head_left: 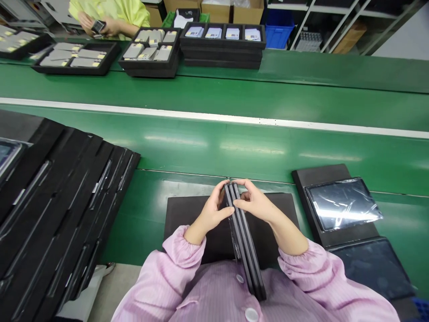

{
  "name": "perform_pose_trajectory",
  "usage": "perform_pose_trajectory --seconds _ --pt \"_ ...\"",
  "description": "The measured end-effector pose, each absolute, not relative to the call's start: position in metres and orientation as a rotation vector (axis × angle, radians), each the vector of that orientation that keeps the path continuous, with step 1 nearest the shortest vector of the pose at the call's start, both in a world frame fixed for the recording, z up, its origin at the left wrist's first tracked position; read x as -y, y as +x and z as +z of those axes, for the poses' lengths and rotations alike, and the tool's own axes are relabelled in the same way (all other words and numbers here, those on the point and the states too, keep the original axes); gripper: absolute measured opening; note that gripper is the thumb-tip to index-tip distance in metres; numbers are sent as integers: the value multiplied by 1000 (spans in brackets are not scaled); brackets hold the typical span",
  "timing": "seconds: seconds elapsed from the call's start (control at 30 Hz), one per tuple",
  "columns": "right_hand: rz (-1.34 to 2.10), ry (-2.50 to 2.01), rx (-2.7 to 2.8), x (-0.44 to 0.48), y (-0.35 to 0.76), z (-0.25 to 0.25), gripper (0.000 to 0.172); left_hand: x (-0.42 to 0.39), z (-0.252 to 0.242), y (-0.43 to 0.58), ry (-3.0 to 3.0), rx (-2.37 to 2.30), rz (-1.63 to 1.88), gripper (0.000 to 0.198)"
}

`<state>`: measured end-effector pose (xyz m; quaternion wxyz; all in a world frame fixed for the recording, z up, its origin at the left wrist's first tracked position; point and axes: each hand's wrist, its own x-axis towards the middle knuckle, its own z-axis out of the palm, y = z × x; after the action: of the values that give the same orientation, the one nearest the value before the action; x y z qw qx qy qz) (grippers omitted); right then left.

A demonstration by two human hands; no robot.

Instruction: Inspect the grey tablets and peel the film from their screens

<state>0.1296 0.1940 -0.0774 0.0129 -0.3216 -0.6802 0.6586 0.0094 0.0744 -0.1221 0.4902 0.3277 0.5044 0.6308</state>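
Note:
Several slim black tablets (246, 246) stand on edge, pressed together, in front of my chest, their near ends close to my shirt. My left hand (214, 208) grips the far end from the left, thumb across the edges. From the right, my right hand (253, 201) closes round the same end, its thumb also on the edges. Clear film shows along the left face of the tablets. Beneath them lies a black foam mat (187, 219); the broad faces of the tablets are mostly hidden from me.
Stacked black foam trays (77, 179) with tablets in their slots lean at the left. At right, a film-wrapped tablet (342, 203) lies on black foam, with another dark tablet (372, 266) nearer. Across the green bench, a person in yellow (110, 18) handles a small device behind parts trays (150, 49).

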Motion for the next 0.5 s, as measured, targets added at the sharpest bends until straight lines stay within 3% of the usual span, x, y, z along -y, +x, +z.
perform_pose_trajectory --seconds 0.13,0.5 --pt "2092 -916 2089 -194 136 -79 69 -77 -124 10 810 -1210 1531 77" --pt "1992 -900 2016 -186 141 -91 76 -80 -124 14 838 -1316 1540 85"
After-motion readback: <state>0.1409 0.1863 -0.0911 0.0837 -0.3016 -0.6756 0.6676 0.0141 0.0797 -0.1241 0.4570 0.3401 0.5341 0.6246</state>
